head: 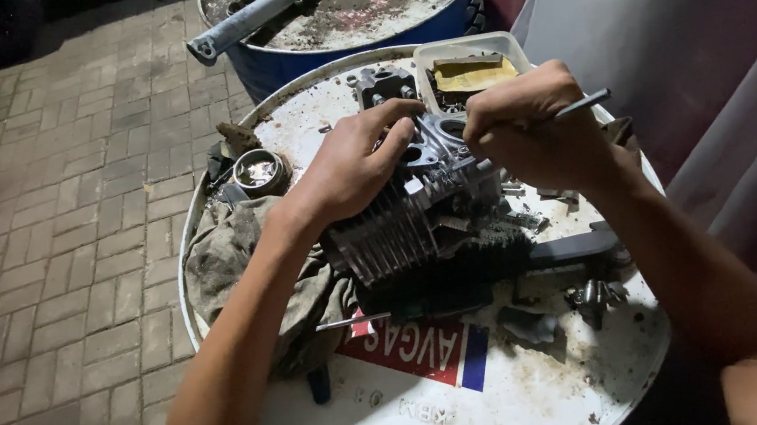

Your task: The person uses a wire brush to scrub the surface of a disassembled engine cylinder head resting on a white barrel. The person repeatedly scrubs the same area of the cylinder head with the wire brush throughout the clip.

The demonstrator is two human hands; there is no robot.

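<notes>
Grimy grey-brown cloth rag [233,256]: bunched at left edge of white round drum-top counter [511,405]. Small round metal cup [260,171]: beyond rag. Left hand [350,164]: fingers curled, gripping finned grey metal engine cylinder head [416,213] at counter centre. Right hand [524,127]: fingers pressed together, pinching thin metal rod tool [581,105] over head. Beige plastic tray [471,67]: far edge.

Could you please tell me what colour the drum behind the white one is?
The rear drum has blue sides and a dirty grey top, shown in the head view.
</notes>
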